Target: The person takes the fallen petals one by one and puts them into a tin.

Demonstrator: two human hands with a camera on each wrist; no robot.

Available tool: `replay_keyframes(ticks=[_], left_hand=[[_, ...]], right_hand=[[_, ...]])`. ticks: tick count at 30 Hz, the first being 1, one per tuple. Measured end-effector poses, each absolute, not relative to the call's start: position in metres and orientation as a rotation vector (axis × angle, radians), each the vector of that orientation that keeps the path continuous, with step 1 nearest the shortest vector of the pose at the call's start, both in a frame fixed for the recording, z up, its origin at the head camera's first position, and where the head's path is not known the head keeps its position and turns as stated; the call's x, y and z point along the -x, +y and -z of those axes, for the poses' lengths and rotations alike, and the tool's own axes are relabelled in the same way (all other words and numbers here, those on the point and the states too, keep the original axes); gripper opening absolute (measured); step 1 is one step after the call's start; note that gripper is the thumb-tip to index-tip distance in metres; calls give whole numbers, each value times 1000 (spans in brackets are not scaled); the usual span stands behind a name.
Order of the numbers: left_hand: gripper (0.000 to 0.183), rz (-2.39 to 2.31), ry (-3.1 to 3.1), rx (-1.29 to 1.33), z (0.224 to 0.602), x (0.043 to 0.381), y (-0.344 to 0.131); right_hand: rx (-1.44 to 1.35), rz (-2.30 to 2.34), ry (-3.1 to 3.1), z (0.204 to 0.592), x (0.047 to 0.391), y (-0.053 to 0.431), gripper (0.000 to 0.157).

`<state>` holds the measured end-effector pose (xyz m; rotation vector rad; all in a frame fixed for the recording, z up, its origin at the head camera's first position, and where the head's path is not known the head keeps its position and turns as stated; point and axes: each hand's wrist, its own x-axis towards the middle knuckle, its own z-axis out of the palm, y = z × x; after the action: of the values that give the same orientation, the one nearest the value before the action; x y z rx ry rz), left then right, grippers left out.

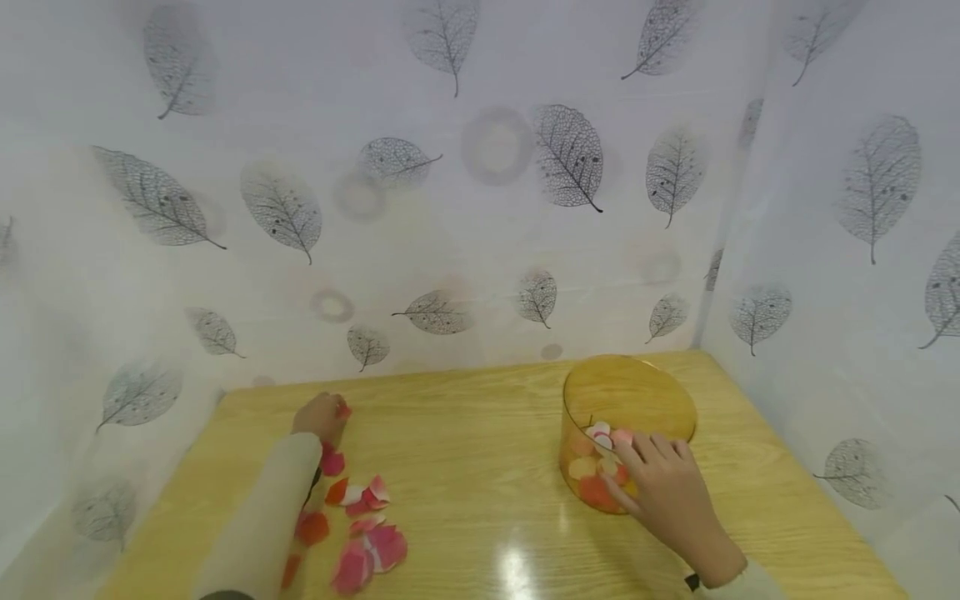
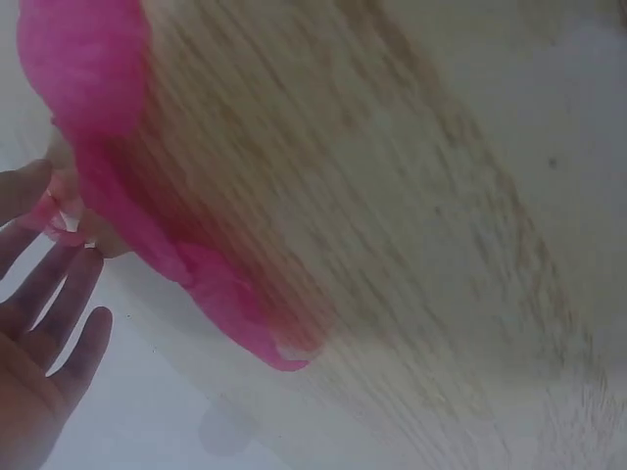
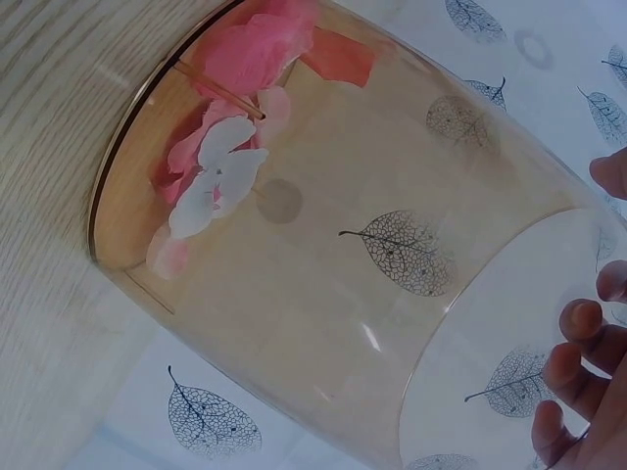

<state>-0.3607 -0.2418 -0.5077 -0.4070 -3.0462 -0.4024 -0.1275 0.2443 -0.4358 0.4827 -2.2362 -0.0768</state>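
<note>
In the head view my left hand (image 1: 321, 417) is low over the far left of the table. The left wrist view shows its thumb and fingertips pinching a pink petal (image 2: 64, 217). Larger bright pink petals (image 2: 132, 215) lie close beside those fingers. At the right stands a clear amber cylindrical container (image 1: 630, 392) with pink, white and orange petals (image 3: 220, 176) at its bottom. My right hand (image 1: 663, 492) is at its near right side, by the mouth. Its fingers (image 3: 588, 328) are loosely bent, with nothing visible between them.
Loose petals (image 1: 371, 554) in pink, red and white lie along the left of the wooden table (image 1: 472, 450). A leaf-patterned white curtain (image 1: 450, 217) borders the table at the back and sides.
</note>
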Motion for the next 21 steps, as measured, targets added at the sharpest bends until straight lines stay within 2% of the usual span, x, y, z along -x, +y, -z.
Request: replay_keyframes(ticks=[11,18,21], left_hand=[[11,352,-2995,385,502,357,-239],[23,372,-2942,428,499,359,-239],[21,424,-2882,478,491,358,-232]], right_hand=[[-482,78,-2232,435,129,244,63],[-476,62,-2243,435,127,243,60],[-474,61,-2244,436,127,243,61]])
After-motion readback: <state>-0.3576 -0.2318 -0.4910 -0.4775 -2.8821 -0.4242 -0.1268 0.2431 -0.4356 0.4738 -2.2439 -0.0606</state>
